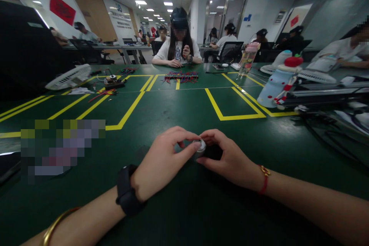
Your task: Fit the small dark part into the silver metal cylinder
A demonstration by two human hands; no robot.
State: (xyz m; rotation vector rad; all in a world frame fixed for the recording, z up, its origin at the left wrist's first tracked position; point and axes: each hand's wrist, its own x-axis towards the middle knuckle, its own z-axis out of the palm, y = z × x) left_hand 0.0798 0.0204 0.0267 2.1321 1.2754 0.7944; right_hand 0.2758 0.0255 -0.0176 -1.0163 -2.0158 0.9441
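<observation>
Just above the green tabletop, near the middle of the view, is a small round silvery-white object (202, 147); its exact kind is too small to tell. My left hand (164, 157) comes in from the left, with thumb and forefinger closed on its top and near side. From the other side my right hand (233, 161) curves around it, forefinger at its far edge and thumb at its near lower edge. The fingertips hide part of the object. A black watch band (127, 190) is on my left wrist, and a red cord bracelet (264, 180) on my right.
Yellow tape lines (242, 117) mark the green table (173, 115). Bundled wires (181, 77) lie farther off, before a seated person (178, 46). A light-blue bottle (271, 86) and black cables (325, 134) are at right; a white fan (69, 77) is at left.
</observation>
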